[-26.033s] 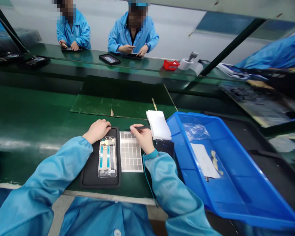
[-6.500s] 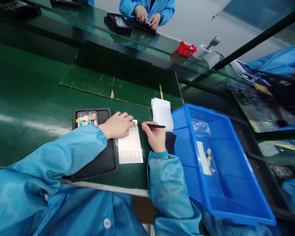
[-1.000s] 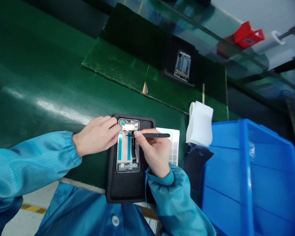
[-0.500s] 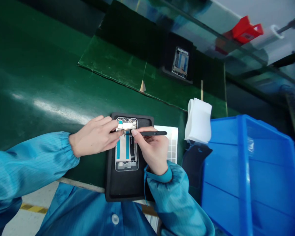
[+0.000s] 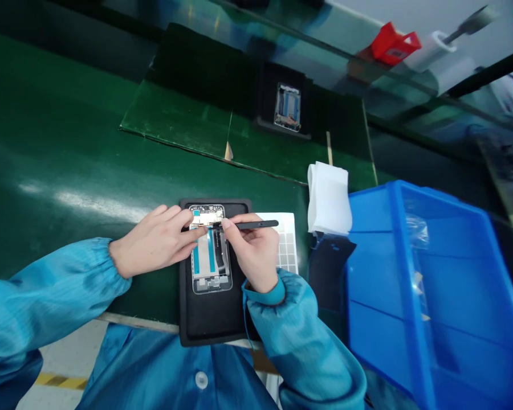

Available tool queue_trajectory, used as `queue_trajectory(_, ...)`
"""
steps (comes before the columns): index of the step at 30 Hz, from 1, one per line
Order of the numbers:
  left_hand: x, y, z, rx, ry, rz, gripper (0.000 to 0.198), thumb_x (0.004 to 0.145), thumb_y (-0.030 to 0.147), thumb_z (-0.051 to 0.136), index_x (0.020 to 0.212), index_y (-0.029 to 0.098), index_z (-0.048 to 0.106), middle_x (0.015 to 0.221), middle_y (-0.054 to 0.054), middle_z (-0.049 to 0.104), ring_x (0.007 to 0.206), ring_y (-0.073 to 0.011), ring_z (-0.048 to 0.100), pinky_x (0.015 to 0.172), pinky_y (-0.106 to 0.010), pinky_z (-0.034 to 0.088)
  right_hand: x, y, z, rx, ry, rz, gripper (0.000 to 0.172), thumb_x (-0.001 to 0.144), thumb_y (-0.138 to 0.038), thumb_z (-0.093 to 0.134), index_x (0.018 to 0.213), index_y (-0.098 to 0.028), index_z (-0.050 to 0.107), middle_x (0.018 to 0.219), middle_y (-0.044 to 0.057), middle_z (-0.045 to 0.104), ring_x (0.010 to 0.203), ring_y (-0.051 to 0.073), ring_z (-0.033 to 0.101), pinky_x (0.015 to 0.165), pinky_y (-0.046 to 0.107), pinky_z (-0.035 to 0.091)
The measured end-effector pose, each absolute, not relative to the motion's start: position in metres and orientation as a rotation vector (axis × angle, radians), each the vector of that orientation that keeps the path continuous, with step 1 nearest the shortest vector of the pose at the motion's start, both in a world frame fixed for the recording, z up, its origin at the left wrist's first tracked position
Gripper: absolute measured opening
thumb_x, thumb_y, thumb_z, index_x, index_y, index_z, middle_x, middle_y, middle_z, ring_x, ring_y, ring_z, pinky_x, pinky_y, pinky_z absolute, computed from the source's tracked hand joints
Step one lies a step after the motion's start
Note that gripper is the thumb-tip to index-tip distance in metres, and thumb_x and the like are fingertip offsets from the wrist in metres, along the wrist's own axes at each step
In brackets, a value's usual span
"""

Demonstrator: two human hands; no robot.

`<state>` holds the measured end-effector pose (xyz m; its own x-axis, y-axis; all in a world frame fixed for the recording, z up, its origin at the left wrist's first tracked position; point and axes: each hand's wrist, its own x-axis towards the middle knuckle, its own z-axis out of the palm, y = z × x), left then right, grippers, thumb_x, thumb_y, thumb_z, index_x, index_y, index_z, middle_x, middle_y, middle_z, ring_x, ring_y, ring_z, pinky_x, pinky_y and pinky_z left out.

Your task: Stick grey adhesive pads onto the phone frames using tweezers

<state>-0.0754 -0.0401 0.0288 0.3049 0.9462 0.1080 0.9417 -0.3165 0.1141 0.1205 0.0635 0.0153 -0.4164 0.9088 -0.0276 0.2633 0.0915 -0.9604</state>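
Right hand (image 5: 252, 259) pinching tweezers (image 5: 248, 225), left hand (image 5: 156, 247) steadying phone frame (image 5: 209, 250)

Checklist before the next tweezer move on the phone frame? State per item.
1. Seating: open silver phone frame lies flat in black rectangular tray: ok.
2. Steadying: left hand has its fingertips on the frame's top left corner: ok.
3. Grip: right hand pinches thin black tweezers, tip at the frame's top end: ok.
4. Part in the tweezer tip: cannot tell, too small.
5. Supply: white gridded sheet lies beside the tray, partly under the right hand: ok.
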Motion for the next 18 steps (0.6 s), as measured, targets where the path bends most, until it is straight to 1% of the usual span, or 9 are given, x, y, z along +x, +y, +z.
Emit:
queue_trajectory(4, -0.0819, -0.0407, 0.0311, 2.550, 1.695, 0.237, 0.031, 0.101, 0.039, 0.047, 0.126, 0.033, 0.064, 0.099, -0.007, 0.055, 0.086, -0.0223, 0.048, 0.070, -0.034, 0.033, 0.1195, 0.0640, 0.0135, -1.138, -1.750, 1.348, 0.017, 0.084, -0.035, 0.074, 0.082, -0.019, 0.067, 0.068, 0.000, 0.066, 0.056, 0.013, 0.060, 0.051, 0.024, 0.048)
queue_trajectory(5, -0.0828, -0.0414, 0.0318, 2.555, 1.695, 0.238, 0.031, 0.101, 0.040, 0.048, 0.126, 0.032, 0.064, 0.101, -0.008, 0.055, 0.088, -0.0226, 0.048, 0.070, -0.034, 0.034, 0.1190, 0.0642, 0.0136, -1.135, -1.749, 1.346, 0.018, 0.084, -0.035, 0.073, 0.082, -0.019, 0.067, 0.068, 0.000, 0.066, 0.056, 0.013, 0.060, 0.051, 0.024, 0.048)
queue_trajectory(9, -0.0828, -0.0445, 0.0361, 2.557, 1.783, 0.212, 0.034, 0.100, 0.040, 0.050, 0.126, 0.024, 0.065, 0.104, -0.009, 0.058, 0.089, -0.0236, 0.050, 0.072, -0.036, 0.035, 0.1166, 0.0652, 0.0154, -1.120, -1.766, 1.340, 0.016, 0.083, -0.034, 0.072, 0.081, -0.019, 0.067, 0.064, 0.000, 0.065, 0.054, 0.013, 0.060, 0.050, 0.024, 0.047)
queue_trajectory(12, -0.0820, -0.0452, 0.0387, 2.583, 1.731, 0.206, 0.031, 0.099, 0.041, 0.051, 0.121, 0.027, 0.068, 0.105, -0.008, 0.060, 0.090, -0.0232, 0.051, 0.072, -0.036, 0.036, 0.1151, 0.0662, 0.0159, -1.111, -1.762, 1.355, 0.016, 0.082, -0.034, 0.071, 0.081, -0.018, 0.068, 0.060, -0.001, 0.065, 0.052, 0.013, 0.060, 0.049, 0.024, 0.046)
queue_trajectory(15, -0.0803, -0.0457, 0.0372, 2.604, 1.806, 0.293, 0.027, 0.097, 0.041, 0.055, 0.114, 0.027, 0.071, 0.097, -0.007, 0.062, 0.084, -0.0217, 0.053, 0.069, -0.035, 0.036, 0.1142, 0.0670, 0.0150, -1.094, -1.732, 1.373, 0.017, 0.082, -0.034, 0.071, 0.080, -0.018, 0.068, 0.060, 0.000, 0.065, 0.052, 0.014, 0.061, 0.049, 0.024, 0.047)
queue_trajectory(18, -0.0765, -0.0455, 0.0331, 2.490, 2.089, 0.426, 0.023, 0.096, 0.037, 0.055, 0.102, 0.022, 0.072, 0.086, -0.006, 0.063, 0.078, -0.0195, 0.056, 0.069, -0.034, 0.038, 0.1133, 0.0675, 0.0136, -1.061, -1.685, 1.414, 0.018, 0.081, -0.035, 0.071, 0.081, -0.018, 0.068, 0.063, 0.001, 0.067, 0.053, 0.014, 0.062, 0.049, 0.024, 0.048)
